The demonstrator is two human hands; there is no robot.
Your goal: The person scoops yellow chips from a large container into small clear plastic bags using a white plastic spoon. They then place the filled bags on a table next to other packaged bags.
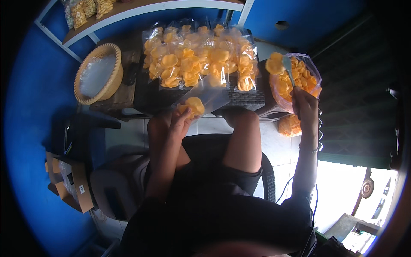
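Dark clothing and two bare knees fill the lower middle of the view, belonging to a person seated on a black chair (205,143) and looking down at their own hands. Their left hand (179,122) is raised in front of the left knee, fingers closed around the lower end of a clear plastic bag (205,95) that slants up and to the right; a couple of orange crackers (195,105) sit inside it just above the fingers. Their right hand (305,103), arm stretched out well to the right, is wrapped around the handle of a scoop (287,64) whose pale head carries a heap of orange crackers. That heap hangs over the open mouth of a large clear sack (314,73) full of the same crackers, standing beside the right knee. Straight ahead, a dark woven-textured table (244,97) holds several rows of filled, sealed packets of crackers (201,55), lying side by side and touching. Left of the table rests a round wicker basket (112,79) with something pale and crumpled inside. Above it a white-framed shelf (150,7) carries more packets against a blue wall. A cardboard box (81,184) sits on the floor at far left.
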